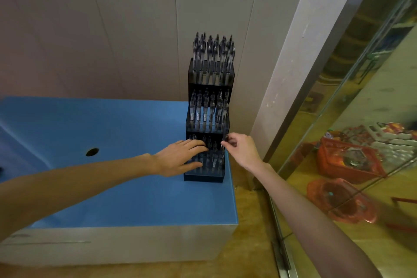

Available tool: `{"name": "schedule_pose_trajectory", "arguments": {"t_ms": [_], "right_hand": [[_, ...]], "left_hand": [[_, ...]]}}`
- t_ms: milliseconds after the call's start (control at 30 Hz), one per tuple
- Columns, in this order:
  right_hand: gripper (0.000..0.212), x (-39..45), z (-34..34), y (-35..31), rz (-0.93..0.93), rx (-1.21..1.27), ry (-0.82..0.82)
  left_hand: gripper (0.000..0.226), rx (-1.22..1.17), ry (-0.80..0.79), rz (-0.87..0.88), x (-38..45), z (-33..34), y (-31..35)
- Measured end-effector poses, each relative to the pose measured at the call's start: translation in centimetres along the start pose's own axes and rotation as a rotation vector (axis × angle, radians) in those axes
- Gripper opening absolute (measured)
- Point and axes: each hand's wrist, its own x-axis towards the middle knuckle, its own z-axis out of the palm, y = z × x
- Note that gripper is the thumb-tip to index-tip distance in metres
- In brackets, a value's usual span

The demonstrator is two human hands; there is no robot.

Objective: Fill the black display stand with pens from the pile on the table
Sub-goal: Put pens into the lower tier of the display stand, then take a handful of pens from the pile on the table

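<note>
Forearms reached in | left hand (180, 156) lay flat, fingers straight, on bottom-tier pens | right hand (240, 150) pinched a pen (224, 142) at that tier | black display stand (208, 88) on desk (112, 187) looked nearly full | no pile visible

Single head-worn wide-angle view, forward and down, close over the blue table (112, 187) by the wall (90, 29).

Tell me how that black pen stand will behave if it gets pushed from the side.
The black display stand is tall, narrow and loaded up top, so it probably tips easily. It sits near the blue table corner, so it could fall off. The left hand resting on it may steady it.
</note>
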Motion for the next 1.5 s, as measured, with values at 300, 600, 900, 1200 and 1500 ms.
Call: {"name": "schedule_pose_trajectory", "arguments": {"t_ms": [300, 600, 900, 1200, 1500], "right_hand": [[0.019, 0.3, -0.6, 0.2, 0.042, -0.223, -0.293], [0.02, -0.7, 0.4, 0.0, 0.004, -0.305, -0.267], [0.047, -2.4, -0.7, -3.5, -0.021, -0.182, -0.047], [0.05, -5.0, 1.1, -8.4, -0.19, -0.201, 0.109], [0.055, -6.4, 11.9, -18.1, -0.403, -0.259, -0.119]], "left_hand": [[0.055, 0.024, 0.064, 0.021, -0.3, -0.4, -0.3], [0.067, 0.166, 0.031, -0.015, -1.2, 0.5, -0.2], [0.081, 0.198, -0.04, -0.325, -3.1, -0.4, 2.3], [0.08, 0.258, -0.164, -0.544, -11.0, -2.7, 1.5], [0.079, 0.247, -0.247, -0.842, -26.5, -3.1, -4.3]]}}
